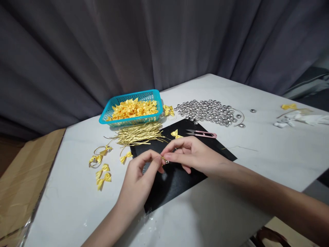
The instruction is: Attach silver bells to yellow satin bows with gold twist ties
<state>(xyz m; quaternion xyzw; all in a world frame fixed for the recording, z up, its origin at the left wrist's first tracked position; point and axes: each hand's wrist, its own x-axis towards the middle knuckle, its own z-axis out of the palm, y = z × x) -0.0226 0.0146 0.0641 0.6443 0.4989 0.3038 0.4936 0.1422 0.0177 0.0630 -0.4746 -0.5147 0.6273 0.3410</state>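
Observation:
Over the black mat [174, 188], my left hand [144, 171] and my right hand [190, 154] meet, fingertips nearly touching. Between them is a small silver bell or bead [167, 162] with a bit of gold cord [162, 157]. Both hands are closed in a pinch on the cord, though the fingers cover most of it. Just beyond my right hand lies a yellow ribbon bow [176, 133] on the mat. Pink-handled thread snips [203, 133] rest near the mat's far edge. Another yellow bow [125, 157] is left of the mat.
A blue basket [102, 117] full of yellow bows stands at the back. Before it lies a pile of gold cords [140, 133]. Many silver pieces [210, 111] are heaped right of it. Bows with cord loops [102, 151] lie left; crumpled white material [305, 118] lies far right.

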